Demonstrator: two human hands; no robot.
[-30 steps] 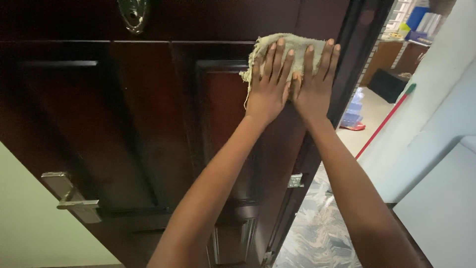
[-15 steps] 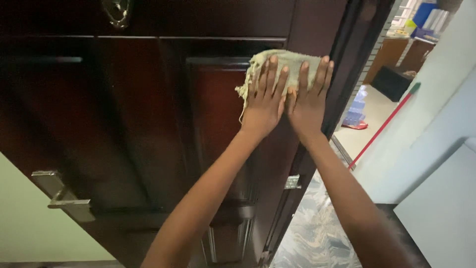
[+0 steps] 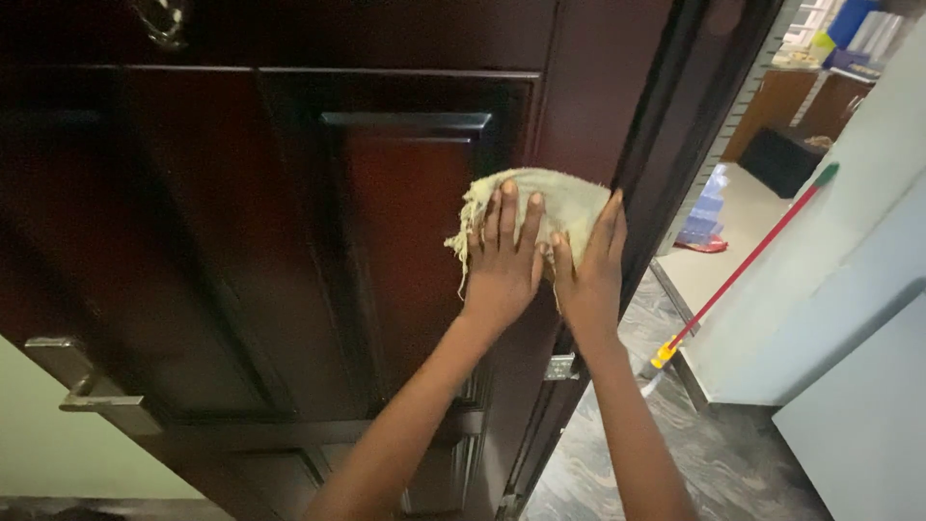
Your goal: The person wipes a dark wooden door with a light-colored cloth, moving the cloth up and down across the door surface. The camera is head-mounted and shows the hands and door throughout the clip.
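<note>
- Left hand [image 3: 503,265]: flat, fingers spread, palm pressing the lower left part of a cloth [image 3: 540,207] against the door [image 3: 289,241]. No curled grasp; it pins the cloth by pressure.
- Right hand [image 3: 588,275]: also flat and open, fingers pointing to 12 o'clock, pressing the cloth's right half, touching the left hand at the thumbs.
- Cloth: pale yellow-green, frayed strands hanging at its 9 o'clock edge; sits on the raised panel near the door's free edge, below a horizontal moulding at 11 o'clock.
- Progress, as a judgement: wiping is mid-course. The panel under the hands is being covered; no visible contrast marks wiped from unwiped wood, so the finished share cannot be told.
- Lever handle [image 3: 92,391] lies at 8 o'clock, well apart; latch plate [image 3: 562,367] at 6 o'clock.
- Red broom handle [image 3: 748,260] leans at 3 o'clock.
- Hidden: door top and bottom cut off; the upper fitting at the frame's top is dim and unclear; far room blurred.
</note>
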